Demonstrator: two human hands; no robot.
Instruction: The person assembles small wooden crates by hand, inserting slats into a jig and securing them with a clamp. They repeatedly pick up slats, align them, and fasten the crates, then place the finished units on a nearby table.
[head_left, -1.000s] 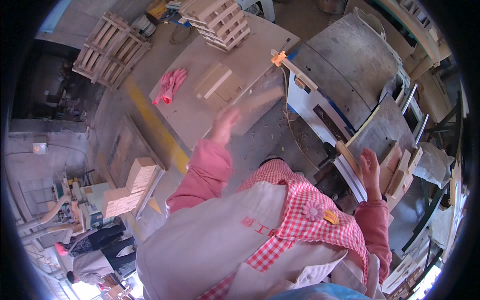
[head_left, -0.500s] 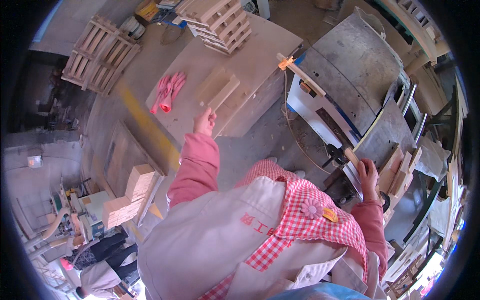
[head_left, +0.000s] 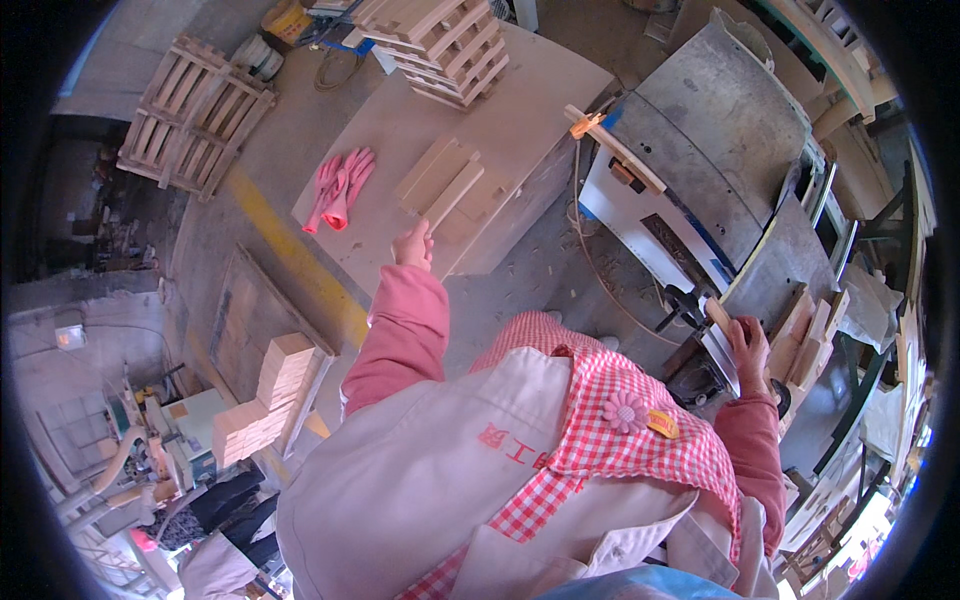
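On the far bench (head_left: pixel 400 130), left of the saw table (head_left: pixel 700 130), the left hand (head_left: pixel 413 245) is at the near end of a long wood strip (head_left: pixel 452 196). Fingers are curled around that end, thumb side up; the grip appears closed on the strip, though the fingertips themselves cannot be made out. The strip lies diagonally across a small group of flat boards (head_left: pixel 440 172), its far end resting on them. Pink gloves (head_left: pixel 338 187) lie on the bench to the left of the boards, apart from them. A tall stack of slats (head_left: pixel 440 40) stands at the far edge.

At right, the right hand (head_left: pixel 748 345) rests on a bundle of short blocks (head_left: pixel 805 340) standing on edge beside the saw, near a thin panel (head_left: pixel 718 345). Fingers are wrapped over the top of one piece; how tightly cannot be told.

Judgement: the step in hand is handling the strip at the bench, either laying it down or lifting it. The next move calls for keeping the strip level so it does not drag the boards beneath, and for steadying the blocks at right.
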